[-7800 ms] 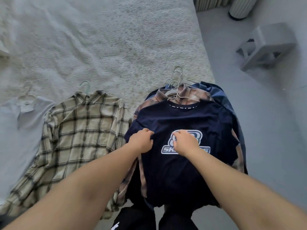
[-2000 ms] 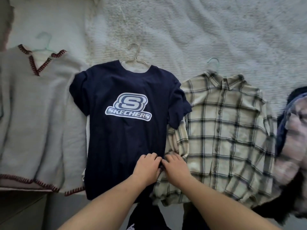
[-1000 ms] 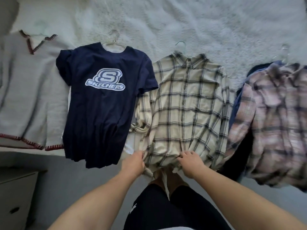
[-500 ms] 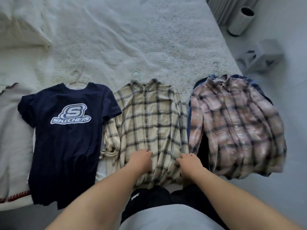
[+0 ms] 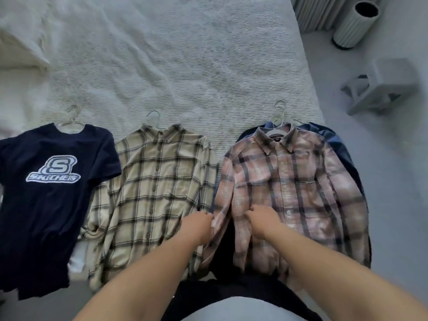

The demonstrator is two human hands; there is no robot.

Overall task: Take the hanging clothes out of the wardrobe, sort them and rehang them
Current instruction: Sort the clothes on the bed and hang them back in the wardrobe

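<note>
Sorting is midway: navy T-shirt (image 5: 46, 193) and cream plaid shirt (image 5: 157, 188) lie separated on the bed (image 5: 185, 66); both hands (image 5: 199, 225) (image 5: 264, 220) pinch the pink plaid shirt (image 5: 296, 188) atop the remaining pile; rehanging remains

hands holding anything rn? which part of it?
Both are at the pink plaid shirt low down: left hand at the sleeve edge, right hand on the front near the placket. Motion blur hides whether either grip has closed.

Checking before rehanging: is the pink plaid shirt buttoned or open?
Buttoned: the pink plaid shirt lies spread flat, placket closed, buttons showing down its front.
</note>
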